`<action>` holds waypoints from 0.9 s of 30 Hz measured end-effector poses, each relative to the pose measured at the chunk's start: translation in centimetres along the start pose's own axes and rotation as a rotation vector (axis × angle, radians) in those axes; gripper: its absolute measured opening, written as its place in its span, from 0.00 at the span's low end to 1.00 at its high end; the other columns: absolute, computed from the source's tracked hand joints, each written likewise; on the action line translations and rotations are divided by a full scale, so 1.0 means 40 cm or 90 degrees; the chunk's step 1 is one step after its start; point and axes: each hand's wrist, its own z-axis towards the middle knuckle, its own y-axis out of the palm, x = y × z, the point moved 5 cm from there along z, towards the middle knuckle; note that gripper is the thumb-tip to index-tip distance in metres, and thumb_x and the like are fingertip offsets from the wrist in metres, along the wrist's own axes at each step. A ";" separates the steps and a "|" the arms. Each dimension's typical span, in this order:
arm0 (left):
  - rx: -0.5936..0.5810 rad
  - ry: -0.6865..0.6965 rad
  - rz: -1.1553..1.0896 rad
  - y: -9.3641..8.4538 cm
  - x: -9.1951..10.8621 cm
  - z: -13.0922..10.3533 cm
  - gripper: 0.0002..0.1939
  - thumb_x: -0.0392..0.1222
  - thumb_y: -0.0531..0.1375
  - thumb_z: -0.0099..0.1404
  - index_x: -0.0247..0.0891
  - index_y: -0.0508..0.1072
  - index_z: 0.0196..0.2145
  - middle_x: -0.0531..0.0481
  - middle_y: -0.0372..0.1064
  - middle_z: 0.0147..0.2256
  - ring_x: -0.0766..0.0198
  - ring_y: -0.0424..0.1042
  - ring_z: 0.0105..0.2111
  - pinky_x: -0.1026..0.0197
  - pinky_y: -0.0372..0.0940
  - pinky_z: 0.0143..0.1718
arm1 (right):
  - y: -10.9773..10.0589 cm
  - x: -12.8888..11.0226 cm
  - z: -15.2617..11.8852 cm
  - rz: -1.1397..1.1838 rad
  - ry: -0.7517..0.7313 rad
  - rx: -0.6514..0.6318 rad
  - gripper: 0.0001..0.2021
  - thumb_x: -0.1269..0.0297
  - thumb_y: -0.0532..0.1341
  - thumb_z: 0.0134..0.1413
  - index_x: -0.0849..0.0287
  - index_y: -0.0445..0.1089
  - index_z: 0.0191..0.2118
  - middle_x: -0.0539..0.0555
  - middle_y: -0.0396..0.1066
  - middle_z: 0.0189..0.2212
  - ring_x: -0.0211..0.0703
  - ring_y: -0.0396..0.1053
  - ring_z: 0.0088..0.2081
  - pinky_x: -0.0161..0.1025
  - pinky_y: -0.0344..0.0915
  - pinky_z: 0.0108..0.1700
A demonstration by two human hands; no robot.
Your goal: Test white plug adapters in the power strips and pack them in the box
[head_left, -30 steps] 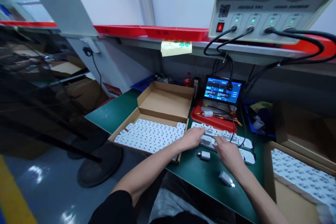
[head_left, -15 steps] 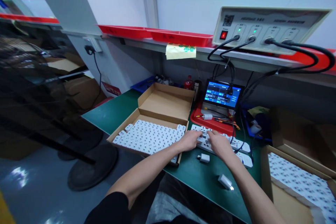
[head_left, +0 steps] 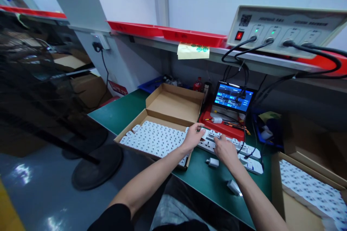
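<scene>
At the left end of the rear white power strip [head_left: 246,150], my left hand [head_left: 193,138] has its thumb and forefinger closed around what looks like a small white charger [head_left: 204,134]. My right hand [head_left: 225,149] rests over the two strips with its fingers curled down at the sockets. Whatever its fingertips hold is hidden. The front power strip [head_left: 207,146] runs below both hands. Two loose white chargers lie on the green table in front: one charger [head_left: 213,162] near the strip, another charger [head_left: 233,187] closer to the edge.
An open carton [head_left: 173,104] at left holds rows of white chargers [head_left: 155,139]. Another carton [head_left: 279,187] with chargers stands at right. Behind the strips are a red tray [head_left: 230,130], a lit screen [head_left: 233,95] and hanging cables. A test box [head_left: 287,32] sits on the shelf above.
My left hand has drawn up and left, away from my right hand, with finger and thumb now showing around a white piece. My right hand stays over the strips. The view has shifted slightly.
</scene>
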 end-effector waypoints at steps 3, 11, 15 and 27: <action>0.013 -0.014 -0.011 -0.003 -0.003 -0.003 0.21 0.44 0.73 0.65 0.36 0.75 0.51 0.45 0.76 0.44 0.63 0.77 0.34 0.63 0.76 0.31 | 0.000 0.015 -0.026 0.109 -0.043 0.040 0.18 0.70 0.59 0.65 0.56 0.73 0.58 0.64 0.70 0.58 0.56 0.77 0.51 0.45 0.72 0.49; -0.067 -0.024 0.001 0.015 -0.013 -0.010 0.18 0.45 0.74 0.65 0.32 0.82 0.48 0.40 0.82 0.42 0.61 0.79 0.38 0.64 0.72 0.35 | -0.127 0.070 -0.135 0.494 -0.221 0.309 0.13 0.62 0.61 0.70 0.51 0.71 0.56 0.59 0.74 0.56 0.51 0.74 0.54 0.45 0.75 0.50; -0.060 0.012 -0.076 0.073 -0.010 -0.057 0.24 0.50 0.72 0.68 0.34 0.81 0.57 0.37 0.82 0.50 0.56 0.81 0.44 0.57 0.77 0.45 | -0.135 0.069 -0.147 0.597 -0.117 0.391 0.14 0.57 0.66 0.68 0.52 0.73 0.55 0.58 0.77 0.51 0.50 0.76 0.48 0.44 0.78 0.43; -0.013 0.054 -0.158 0.177 -0.005 -0.163 0.39 0.51 0.76 0.63 0.36 0.73 0.67 0.35 0.75 0.63 0.45 0.76 0.62 0.43 0.69 0.69 | -0.082 0.056 -0.138 0.750 0.058 0.463 0.19 0.49 0.71 0.61 0.54 0.70 0.49 0.54 0.76 0.41 0.47 0.77 0.40 0.48 0.81 0.44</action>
